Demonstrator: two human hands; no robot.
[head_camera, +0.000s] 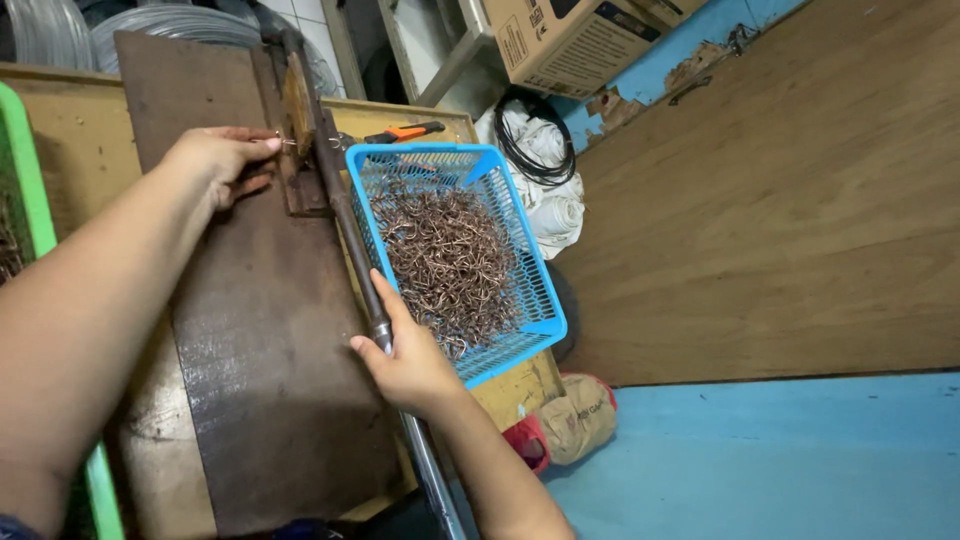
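Observation:
My right hand (410, 362) grips a long metal lever bar (352, 240) that runs from a rusty bending jig (300, 130) at the far end of a dark steel plate (260, 340). My left hand (222, 160) rests at the jig, fingertips pinching a small piece of wire against it. Right beside the lever stands a blue plastic basket (535, 300) heaped with several bent copper-coloured wire hooks (450, 260).
A green crate edge (28, 180) sits at the left. Orange-handled pliers (405, 132) lie behind the basket. Coiled black cable (535, 150), white rolls, a cardboard box (570, 40) and a cloth bag (575, 420) lie on the floor to the right.

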